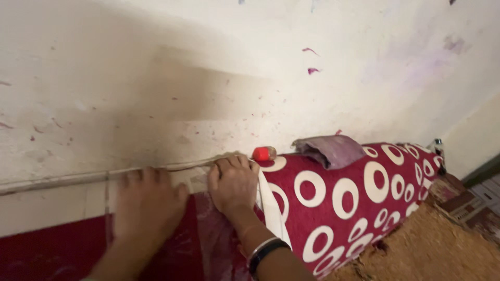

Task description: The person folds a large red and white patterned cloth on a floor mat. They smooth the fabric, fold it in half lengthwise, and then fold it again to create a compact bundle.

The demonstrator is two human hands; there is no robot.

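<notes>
Nearest: right hand (233, 183), black-and-white bangle (265, 251) at wrist, fingers curled over the edge of clear, glossy plastic sheeting (208, 234) against the wall. Left hand (147, 204), blurred, pressed flat, fingers released. Beyond: rounded red cushion (344, 200), white ring print; small red cap (262, 153); crumpled mauve cloth (329, 150); stained wall (219, 73).

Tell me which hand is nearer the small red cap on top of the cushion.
Right. The right hand grips the cushion's edge just left of the red cap, almost touching it. The left hand lies further left along the wall ledge.
</notes>
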